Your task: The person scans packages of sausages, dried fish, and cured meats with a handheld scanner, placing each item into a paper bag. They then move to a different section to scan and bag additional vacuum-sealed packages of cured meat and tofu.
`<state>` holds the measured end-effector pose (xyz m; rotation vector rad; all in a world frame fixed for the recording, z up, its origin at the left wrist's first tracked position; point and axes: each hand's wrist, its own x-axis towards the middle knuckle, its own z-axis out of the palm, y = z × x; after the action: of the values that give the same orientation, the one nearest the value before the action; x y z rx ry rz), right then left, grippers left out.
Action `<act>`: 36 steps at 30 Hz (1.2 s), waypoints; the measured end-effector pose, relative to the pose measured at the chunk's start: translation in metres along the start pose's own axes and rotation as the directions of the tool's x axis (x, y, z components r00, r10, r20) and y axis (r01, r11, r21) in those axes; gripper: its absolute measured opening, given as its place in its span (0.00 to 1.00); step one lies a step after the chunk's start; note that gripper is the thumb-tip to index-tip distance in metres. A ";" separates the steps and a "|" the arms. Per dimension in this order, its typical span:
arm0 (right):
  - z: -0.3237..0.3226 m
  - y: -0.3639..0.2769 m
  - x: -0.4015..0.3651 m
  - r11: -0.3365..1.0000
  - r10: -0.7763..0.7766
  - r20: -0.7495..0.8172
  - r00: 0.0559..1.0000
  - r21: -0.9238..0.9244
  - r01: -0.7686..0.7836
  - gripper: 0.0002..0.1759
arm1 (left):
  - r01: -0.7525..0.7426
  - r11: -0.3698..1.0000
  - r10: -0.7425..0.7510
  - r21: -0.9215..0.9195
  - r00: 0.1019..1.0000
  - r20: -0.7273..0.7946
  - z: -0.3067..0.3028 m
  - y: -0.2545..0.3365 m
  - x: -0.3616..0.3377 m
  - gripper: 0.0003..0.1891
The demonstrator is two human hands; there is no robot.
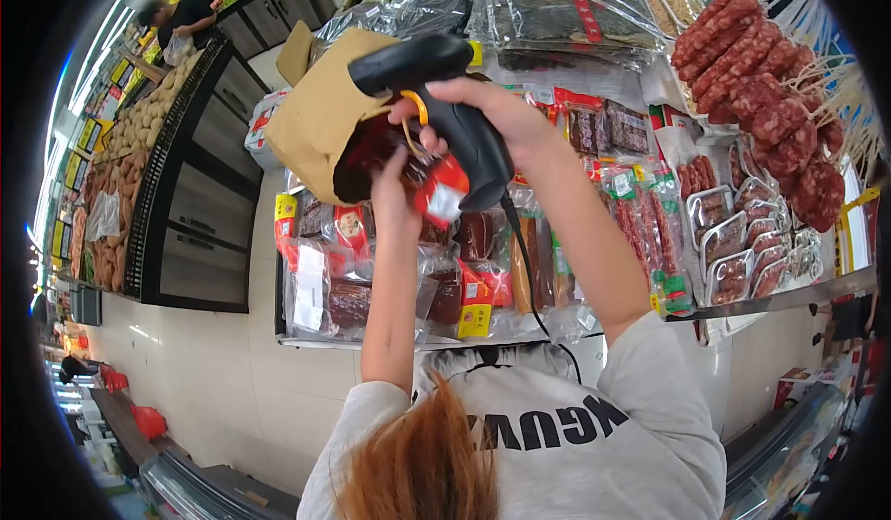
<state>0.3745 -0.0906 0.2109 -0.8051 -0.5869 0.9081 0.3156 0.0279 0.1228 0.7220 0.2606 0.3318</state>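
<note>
Shop aisle with pale floor tiles; a worktop [789, 299] piled with packed sausages and cured meat.

Above the packs, the right hand [506, 116] has its fingers wrapped round the grip of a black barcode scanner [436, 79], whose head points left and whose cable [527, 269] trails towards the body. The left hand [394, 195] pinches a red packet [438, 191] with a white label just under the scanner, beside a brown paper bag [320, 112]. Sausage strings [770, 84] hang at the right, and potatoes [139, 121] fill a bin at the far left.
</note>
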 end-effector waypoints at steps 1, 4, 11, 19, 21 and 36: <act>-0.001 0.004 -0.004 0.998 0.011 -0.010 1.000 0.065 -0.011 0.20 | -0.004 0.997 0.008 -0.078 0.999 0.044 -0.014 -0.003 0.023 0.11; -0.010 0.016 -0.016 0.996 0.023 -0.064 0.998 0.092 -0.017 0.16 | -0.192 0.978 0.181 -0.076 0.975 -0.126 0.002 0.015 0.046 0.16; -0.028 0.049 -0.035 0.993 0.086 -0.103 0.991 0.095 -0.076 0.20 | -0.250 0.964 0.244 -0.092 0.967 -0.071 0.003 0.017 0.065 0.16; -0.043 0.074 -0.046 0.979 0.023 -0.107 0.994 0.206 -0.001 0.23 | -0.231 0.968 0.232 -0.094 0.973 -0.007 -0.005 0.011 0.068 0.17; -0.042 0.080 -0.050 0.980 0.062 -0.111 0.992 0.195 -0.040 0.22 | -0.239 0.968 0.239 -0.081 0.971 -0.009 -0.008 0.010 0.068 0.17; -0.037 0.083 -0.084 0.965 -0.019 -0.373 0.928 0.235 0.115 0.23 | 0.043 0.806 -0.066 0.591 0.998 0.017 -0.084 0.031 -0.102 0.15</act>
<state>0.3217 -0.1451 0.1129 -0.6952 -0.1621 0.7252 0.1865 0.0610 0.0954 1.3380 0.3553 0.1766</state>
